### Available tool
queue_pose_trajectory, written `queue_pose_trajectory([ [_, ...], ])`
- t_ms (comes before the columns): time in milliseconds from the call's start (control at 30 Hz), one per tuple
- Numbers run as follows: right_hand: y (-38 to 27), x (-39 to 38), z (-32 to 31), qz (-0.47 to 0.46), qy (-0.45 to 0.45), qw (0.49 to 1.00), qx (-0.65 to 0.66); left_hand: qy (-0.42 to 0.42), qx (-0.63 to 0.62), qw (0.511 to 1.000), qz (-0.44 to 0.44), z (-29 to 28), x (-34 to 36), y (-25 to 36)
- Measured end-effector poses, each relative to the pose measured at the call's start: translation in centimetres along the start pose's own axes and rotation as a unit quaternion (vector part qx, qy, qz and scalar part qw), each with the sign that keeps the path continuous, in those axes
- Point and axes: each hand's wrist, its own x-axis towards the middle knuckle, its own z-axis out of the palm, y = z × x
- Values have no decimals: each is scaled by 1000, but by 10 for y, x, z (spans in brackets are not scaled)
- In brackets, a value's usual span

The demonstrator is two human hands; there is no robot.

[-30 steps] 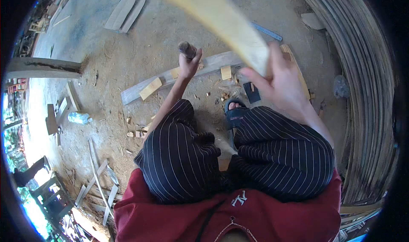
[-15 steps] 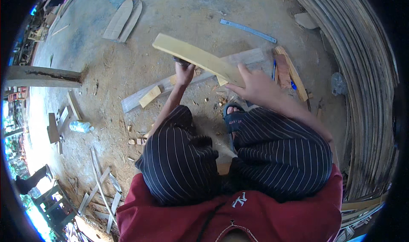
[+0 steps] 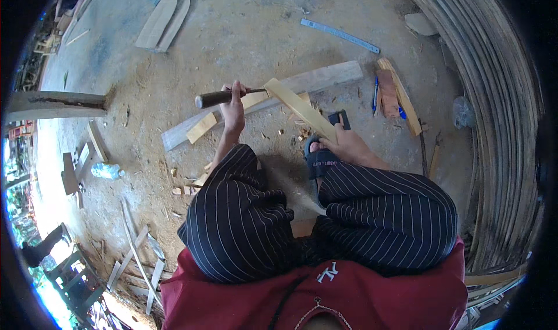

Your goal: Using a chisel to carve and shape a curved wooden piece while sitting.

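My left hand (image 3: 233,113) is wrapped round the dark handle of a chisel (image 3: 215,99), whose thin metal blade points right. The blade's tip is at the far end of a pale wooden piece (image 3: 302,110); I cannot tell if they touch. My right hand (image 3: 351,148) grips the near end of that piece, which slants down to the right. Beneath lies a long grey board (image 3: 334,77) on the ground, with a pale wood block (image 3: 202,127) across it. A dark object (image 3: 339,119) beside my right hand is partly hidden.
A metal ruler (image 3: 340,36) lies at the far right, with a blue pen (image 3: 375,94) and wood strips (image 3: 402,97) nearer. Shaped boards (image 3: 158,20) lie far left. A plastic bottle (image 3: 107,170) is at left, and stacked long strips (image 3: 494,109) curve along the right.
The pale wooden piece has come down and turned to a steeper slant, with my right hand lower. My left hand has moved left and up; the chisel, mostly hidden before, now shows.
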Motion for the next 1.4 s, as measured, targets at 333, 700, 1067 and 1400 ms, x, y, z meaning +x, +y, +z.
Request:
queue_pose_trajectory([
  [333, 18, 9, 36, 46, -22, 998, 41, 138, -311, 930, -141, -48, 20, 1],
  [700, 25, 10, 42, 26, -1, 999, 46, 48, -225, 970, -78, 13, 22, 3],
  [1067, 24, 9, 35, 28, -22, 999, 27, -12, -98, 995, -18, 18, 9, 6],
  [1400, 28, 11, 35, 28, -15, 999, 25, -9, -152, 988, -39, 3, 18, 4],
])
